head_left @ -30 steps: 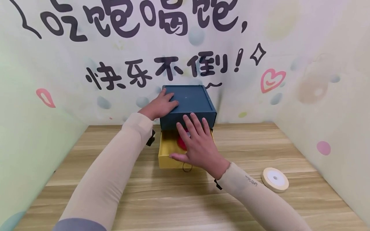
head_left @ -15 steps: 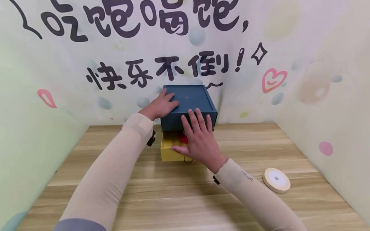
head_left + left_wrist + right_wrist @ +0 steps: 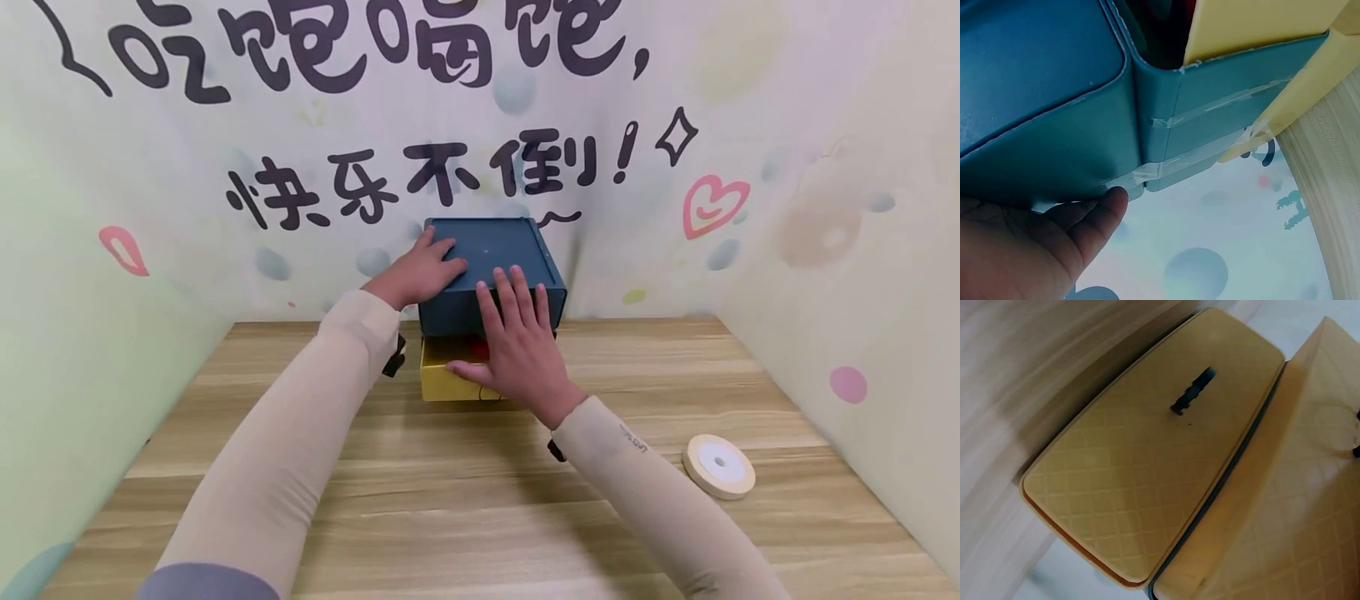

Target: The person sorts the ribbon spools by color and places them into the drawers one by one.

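A stacked drawer box with a dark blue case [image 3: 495, 246] stands against the back wall. Its yellow drawer [image 3: 442, 383] sticks partly out of the front. Something red [image 3: 478, 348] shows inside that drawer, mostly covered by the case and my right hand. My left hand [image 3: 416, 271] rests on the left side of the case's top, fingers spread. Against the drawer front lies my right hand [image 3: 525, 358], its fingers straight and thumb out to the left. In the right wrist view, a lower yellow drawer front [image 3: 1104, 487] with a black loop handle [image 3: 1193, 390] sits flush beside the pulled-out drawer [image 3: 1297, 487].
A flat roll of cream ribbon or tape [image 3: 718, 467] lies on the wooden table [image 3: 420, 517], to the right. Clear tape strips [image 3: 1210, 106] run across the case's side. A printed cloth wall [image 3: 360, 100] rises close behind the box.
My right hand has moved away from me along with the yellow drawer, which is now further into the case. My left hand has stayed on the top.
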`<move>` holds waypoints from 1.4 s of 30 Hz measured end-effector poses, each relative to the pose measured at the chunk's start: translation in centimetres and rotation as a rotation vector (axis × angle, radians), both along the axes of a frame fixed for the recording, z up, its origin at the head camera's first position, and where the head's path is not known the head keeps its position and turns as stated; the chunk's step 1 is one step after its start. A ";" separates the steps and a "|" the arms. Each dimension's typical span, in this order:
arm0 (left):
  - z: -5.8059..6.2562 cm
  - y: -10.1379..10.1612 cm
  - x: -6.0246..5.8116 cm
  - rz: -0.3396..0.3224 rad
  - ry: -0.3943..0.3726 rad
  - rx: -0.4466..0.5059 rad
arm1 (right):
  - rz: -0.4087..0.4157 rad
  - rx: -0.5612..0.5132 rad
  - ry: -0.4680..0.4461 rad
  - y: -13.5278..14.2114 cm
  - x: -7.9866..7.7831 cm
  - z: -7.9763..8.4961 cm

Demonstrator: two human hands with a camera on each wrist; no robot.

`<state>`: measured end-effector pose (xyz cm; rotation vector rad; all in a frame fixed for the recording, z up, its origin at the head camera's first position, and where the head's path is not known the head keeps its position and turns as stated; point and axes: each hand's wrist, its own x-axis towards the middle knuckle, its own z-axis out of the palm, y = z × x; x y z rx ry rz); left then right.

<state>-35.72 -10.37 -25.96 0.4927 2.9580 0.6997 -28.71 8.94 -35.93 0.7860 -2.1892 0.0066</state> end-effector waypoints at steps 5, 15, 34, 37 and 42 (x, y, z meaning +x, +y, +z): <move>0.2 -0.2 0.1 0.009 0.001 0.005 | 0.002 -0.011 0.007 -0.1 -0.5 0.1; 0.2 0.3 0.2 0.007 -0.021 0.032 | 0.040 -0.080 0.117 0.2 -1.3 -0.4; 0.1 0.3 0.3 0.019 -0.010 0.040 | 0.147 -0.223 0.266 -0.2 -3.5 -2.1; 0.1 0.3 0.4 0.026 -0.015 0.043 | 0.130 -0.223 0.264 -0.3 -3.4 -2.2; 0.2 0.3 0.5 0.025 -0.015 0.041 | 0.126 -0.235 0.269 -0.6 -3.4 -2.2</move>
